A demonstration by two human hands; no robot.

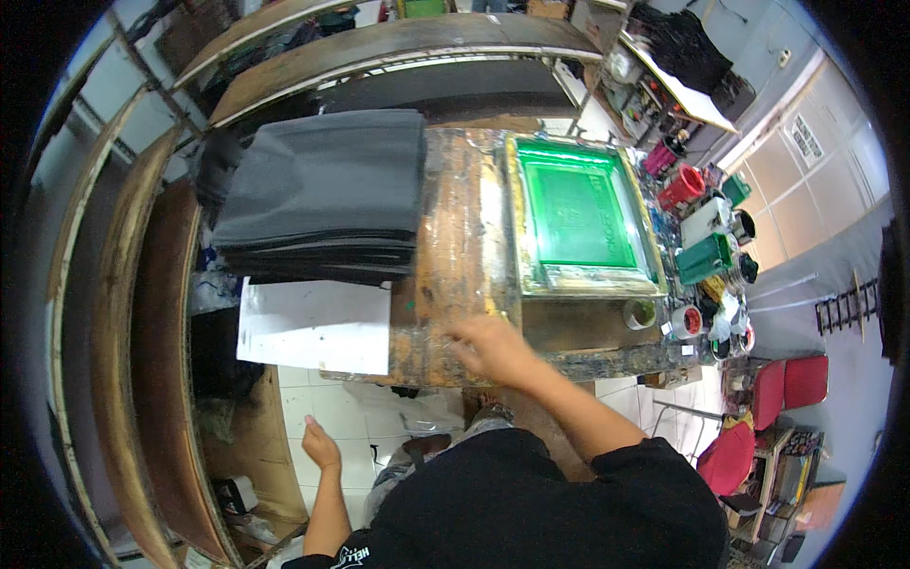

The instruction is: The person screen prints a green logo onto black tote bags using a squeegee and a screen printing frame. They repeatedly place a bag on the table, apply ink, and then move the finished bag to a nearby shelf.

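Note:
My left hand (321, 447) hangs over the floor left of my body, below the table's front edge. It holds nothing, its fingers loosely bent and partly apart. Over the front of the worn wooden table (450, 256) is my right hand (495, 351), a little blurred, fingers apart and nothing visible in them. A framed printing screen (580, 211) with green mesh lies on the table beyond that hand, to the right. At the left rests a stack of dark grey sheets or bags (327, 180), and a white board (318, 327) sticks out below its front side.
Wooden shelves (118, 351) stand along the left, with more racks (408, 62) behind the table. Several tubs, among them a red one (682, 187) and a green one (704, 258), crowd the right side. A small cup (640, 314) sits near the screen. Red chairs (728, 460) are at the right.

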